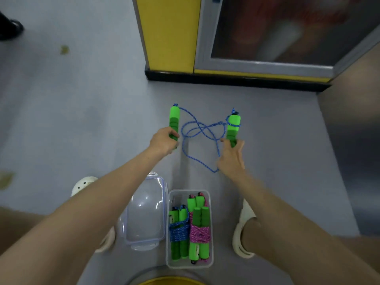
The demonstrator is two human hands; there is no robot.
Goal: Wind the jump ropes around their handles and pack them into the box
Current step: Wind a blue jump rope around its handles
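Observation:
My left hand grips the lower end of one green foam handle, held upright above the grey floor. My right hand pinches the bottom of the other green handle, also upright. A blue rope hangs in loose tangled loops between the two handles, and one turn lies round the right handle. Below my arms, a clear plastic box on the floor holds a blue-rope bundle and pink-rope bundles, each wound round green handles.
The box's clear lid lies upside up to the left of the box. My white shoes flank the box and lid. A yellow cabinet with a glass door stands ahead. Someone's dark shoe shows at the far left.

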